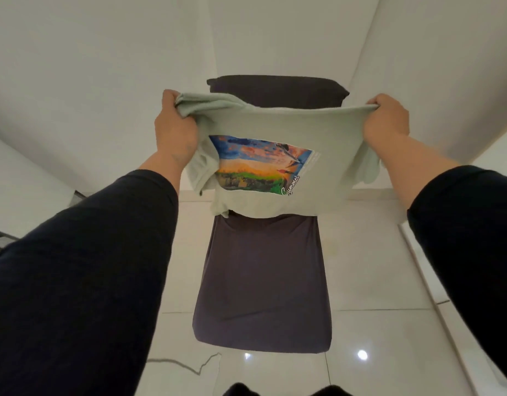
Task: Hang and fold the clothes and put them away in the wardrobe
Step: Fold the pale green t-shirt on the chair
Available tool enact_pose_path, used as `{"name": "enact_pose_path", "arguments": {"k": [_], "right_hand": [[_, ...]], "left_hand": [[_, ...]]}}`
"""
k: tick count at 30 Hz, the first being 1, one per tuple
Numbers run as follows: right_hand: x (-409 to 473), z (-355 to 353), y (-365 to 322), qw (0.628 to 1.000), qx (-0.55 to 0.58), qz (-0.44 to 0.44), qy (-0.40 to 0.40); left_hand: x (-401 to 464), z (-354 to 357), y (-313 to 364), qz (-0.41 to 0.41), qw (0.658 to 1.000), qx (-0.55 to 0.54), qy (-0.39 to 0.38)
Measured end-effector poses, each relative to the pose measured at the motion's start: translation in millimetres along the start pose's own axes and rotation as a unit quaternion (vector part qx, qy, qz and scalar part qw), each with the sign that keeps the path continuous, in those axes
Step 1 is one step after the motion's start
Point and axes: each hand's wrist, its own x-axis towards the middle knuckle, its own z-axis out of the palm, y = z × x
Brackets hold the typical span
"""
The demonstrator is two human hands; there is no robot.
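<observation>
1. Pale green cloth is bunched inside our left hand (pixel 173 130), whose fingers are clenched around one upper corner of the T-shirt (pixel 275 167).
2. Our right hand (pixel 386 120) is closed in a fist on the opposite upper corner, so the top edge runs taut between the two fists.
3. From that edge the T-shirt hangs in the air in front of us, its printed picture (pixel 261 164) facing us, with a sunset scene and the word "Summer" along one side.
4. Loose folds, perhaps sleeves, droop beside each wrist; we cannot tell exactly which part of the garment they are.
5. Our dark sleeves (pixel 83 267) reach in from both lower corners.
6. Below and behind the shirt stands a dark-covered chair (pixel 263 281) on the glossy white tiled floor (pixel 375 281); the shirt hides the middle of it, leaving only the top of its back and the seat visible.
7. A thin grey cable (pixel 183 364) lies on the tiles near the chair's front.
</observation>
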Motion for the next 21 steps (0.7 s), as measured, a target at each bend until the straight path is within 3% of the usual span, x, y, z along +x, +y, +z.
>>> {"name": "enact_pose_path", "arguments": {"k": [6, 13, 21], "right_hand": [[-39, 44, 65, 0.996, -0.036, 0.042, -0.074], [-99, 96, 151, 0.981, -0.082, 0.078, -0.155], [-186, 147, 254, 0.951, -0.136, 0.126, -0.246]], "left_hand": [[-46, 6, -49, -0.008, 0.970, 0.209, -0.124], [-126, 21, -119, -0.076, 0.920, 0.303, -0.237], [-231, 33, -196, -0.153, 0.830, 0.353, -0.404]]}}
